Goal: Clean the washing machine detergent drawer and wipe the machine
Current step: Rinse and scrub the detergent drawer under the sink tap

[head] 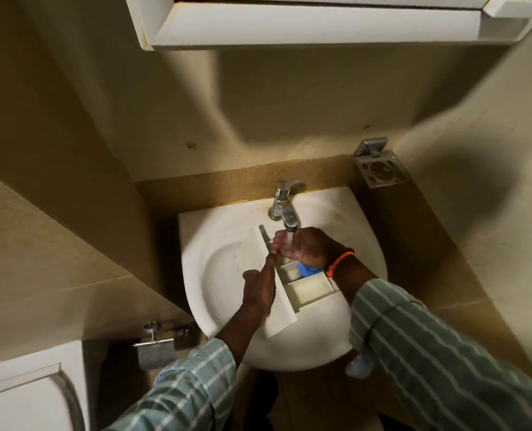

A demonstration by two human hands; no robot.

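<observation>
A white detergent drawer (310,291) lies slantwise in the white sink (362,231), its several compartments facing up and a blue insert (307,270) in the middle one. My left hand (258,286) grips the drawer along its front panel, index finger stretched toward the tap. My right hand (310,246) is cupped over the drawer's far end, directly under the faucet (285,208). Water runs from the spout onto its fingers. An orange band circles the right wrist.
A metal toothbrush holder (380,165) is fixed to the wall right of the sink. A white cabinet (289,24) hangs overhead. A paper-roll holder (155,346) and a white toilet tank (25,396) sit low on the left. Walls close in on both sides.
</observation>
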